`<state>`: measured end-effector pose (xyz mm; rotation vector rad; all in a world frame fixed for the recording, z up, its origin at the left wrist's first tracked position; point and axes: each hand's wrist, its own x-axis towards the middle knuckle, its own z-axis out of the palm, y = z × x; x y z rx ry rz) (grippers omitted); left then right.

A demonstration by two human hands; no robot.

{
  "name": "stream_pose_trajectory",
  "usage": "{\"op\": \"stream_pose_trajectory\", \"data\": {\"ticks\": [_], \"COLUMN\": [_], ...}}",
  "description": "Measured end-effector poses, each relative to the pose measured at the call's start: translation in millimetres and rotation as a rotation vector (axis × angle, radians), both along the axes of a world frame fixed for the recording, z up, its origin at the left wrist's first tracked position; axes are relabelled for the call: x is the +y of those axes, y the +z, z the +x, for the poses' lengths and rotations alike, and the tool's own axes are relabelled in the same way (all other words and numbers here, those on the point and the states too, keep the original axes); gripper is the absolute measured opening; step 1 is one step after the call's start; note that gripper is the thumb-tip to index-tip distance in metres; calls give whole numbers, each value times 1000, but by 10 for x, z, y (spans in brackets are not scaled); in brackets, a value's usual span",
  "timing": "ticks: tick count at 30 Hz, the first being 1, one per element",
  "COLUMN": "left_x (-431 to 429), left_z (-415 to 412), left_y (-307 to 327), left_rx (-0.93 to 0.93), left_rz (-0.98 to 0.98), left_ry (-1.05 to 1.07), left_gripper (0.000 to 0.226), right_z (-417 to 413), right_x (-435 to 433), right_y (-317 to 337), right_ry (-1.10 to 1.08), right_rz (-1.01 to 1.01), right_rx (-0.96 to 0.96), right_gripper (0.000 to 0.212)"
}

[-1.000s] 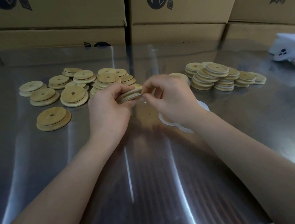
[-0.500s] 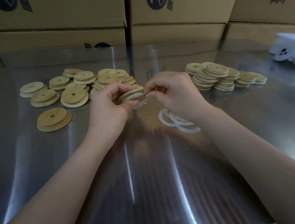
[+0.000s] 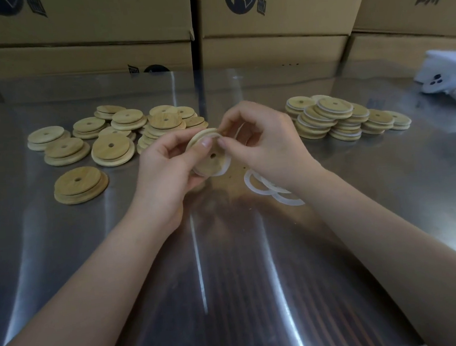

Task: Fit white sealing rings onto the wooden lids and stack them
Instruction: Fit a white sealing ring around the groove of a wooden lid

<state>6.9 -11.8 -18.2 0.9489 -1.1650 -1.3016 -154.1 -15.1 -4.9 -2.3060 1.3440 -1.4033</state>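
lid (image 3: 209,158) held tilted above desk (image 3: 230,282) by left hand (image 3: 163,164), gripped at rim | ring (image 3: 225,169) pinched by right hand (image 3: 268,145), partly seated; judged soft, stretchy, light; lid stiff; best worked round the edge

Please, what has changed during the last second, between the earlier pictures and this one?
The lid was turned up from edge-on, so its holed face now shows toward the camera, with the white ring partly around its lower edge. The left hand and the right hand keep holding it. The loose rings, the bare lids and the ringed stacks stayed put.
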Motion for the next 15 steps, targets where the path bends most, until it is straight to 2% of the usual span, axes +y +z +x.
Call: {"op": "stream_pose_trajectory", "data": {"ticks": [7,15], "left_x": [8,-1], "left_z": [0,2], "left_y": [34,6], "left_rx": [137,-87], "left_rz": [46,-104], "left_ry": [0,73], "left_gripper": [26,19], "right_z": [38,45], "right_x": [-8,-21], "right_y": [-53,-72], "right_ry": [-47,-68], "right_rz": [-29,-84], "right_rx": [-11,31], "right_gripper": [5,5]}}
